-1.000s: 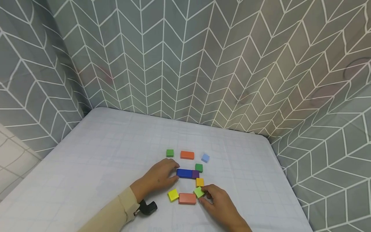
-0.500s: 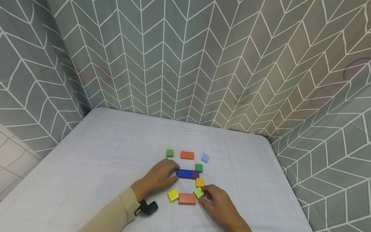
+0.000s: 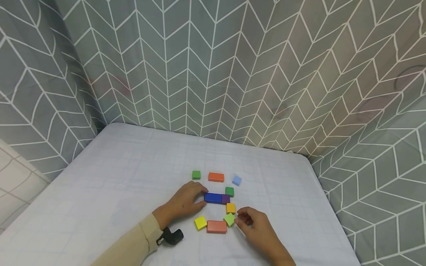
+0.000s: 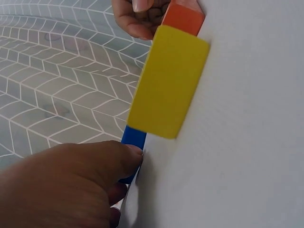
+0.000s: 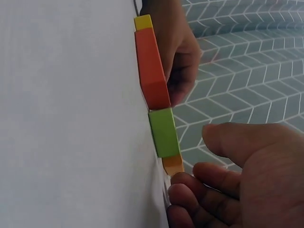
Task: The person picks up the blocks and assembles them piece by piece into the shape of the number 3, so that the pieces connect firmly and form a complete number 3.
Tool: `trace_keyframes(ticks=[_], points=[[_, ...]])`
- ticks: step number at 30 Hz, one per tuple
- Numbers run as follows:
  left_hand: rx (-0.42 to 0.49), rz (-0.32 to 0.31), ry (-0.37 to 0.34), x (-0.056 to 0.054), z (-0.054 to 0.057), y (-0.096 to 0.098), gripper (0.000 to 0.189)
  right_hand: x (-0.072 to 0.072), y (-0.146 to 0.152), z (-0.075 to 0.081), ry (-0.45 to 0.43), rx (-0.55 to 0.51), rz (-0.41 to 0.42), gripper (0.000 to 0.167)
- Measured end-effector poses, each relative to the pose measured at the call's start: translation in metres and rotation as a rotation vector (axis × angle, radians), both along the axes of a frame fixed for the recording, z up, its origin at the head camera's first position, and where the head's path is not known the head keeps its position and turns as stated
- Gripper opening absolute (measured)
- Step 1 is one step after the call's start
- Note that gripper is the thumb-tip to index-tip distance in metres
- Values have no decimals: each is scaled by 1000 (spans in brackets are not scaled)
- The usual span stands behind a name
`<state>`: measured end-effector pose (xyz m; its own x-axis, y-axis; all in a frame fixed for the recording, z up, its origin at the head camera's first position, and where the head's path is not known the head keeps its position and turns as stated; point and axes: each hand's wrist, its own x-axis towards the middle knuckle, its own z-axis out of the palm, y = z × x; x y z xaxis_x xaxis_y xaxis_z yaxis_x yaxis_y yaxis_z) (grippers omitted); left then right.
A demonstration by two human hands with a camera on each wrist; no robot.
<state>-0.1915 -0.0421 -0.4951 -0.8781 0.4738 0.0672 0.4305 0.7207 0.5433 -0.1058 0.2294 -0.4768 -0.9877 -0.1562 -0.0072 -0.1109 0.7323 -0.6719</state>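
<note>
My left hand [image 3: 184, 201] holds the left end of a long blue block [image 3: 213, 198] between thumb and fingers; in the left wrist view the thumb lies against the blue block [image 4: 134, 137]. A purple block [image 3: 225, 199] adjoins its right end. My right hand [image 3: 256, 227], fingers loosely bent and nothing in them, is just right of a lime green block [image 3: 229, 220], which sits at an angle. An orange-yellow block [image 3: 230, 208] lies behind the lime one. Left of it are a salmon-red long block [image 3: 216, 227] and a tilted yellow block [image 3: 200, 223].
Farther back lie a green block [image 3: 196, 175], an orange-red block [image 3: 216, 177] and a light blue block [image 3: 237, 180]. Another green block [image 3: 229, 191] is behind the purple one. A patterned curtain [image 3: 199, 74] surrounds the cloth-covered table [image 3: 139, 159]. Black wrist gear [image 3: 173, 236] hangs under the left sleeve.
My right hand has let go of the lime green block and shifted slightly to the right. The left hand stays at the blue block, and the blocks keep their arrangement.
</note>
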Motion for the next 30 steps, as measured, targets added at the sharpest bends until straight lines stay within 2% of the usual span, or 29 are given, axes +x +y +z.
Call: trace_keyframes(ticks=[7,13,19,30], points=[[15,1,3,-2,-2,0,37,-9,6,-8,19,-121,-165,13],[18,-11,8,-1,-2,0,37,-16,10,-12,19,-178,-235,16],[17,-14,31,-1,-2,0,37,-26,14,-12,59,-200,-248,20],[12,-3,19,1,0,0,41,-42,15,-13,103,-153,-258,25]])
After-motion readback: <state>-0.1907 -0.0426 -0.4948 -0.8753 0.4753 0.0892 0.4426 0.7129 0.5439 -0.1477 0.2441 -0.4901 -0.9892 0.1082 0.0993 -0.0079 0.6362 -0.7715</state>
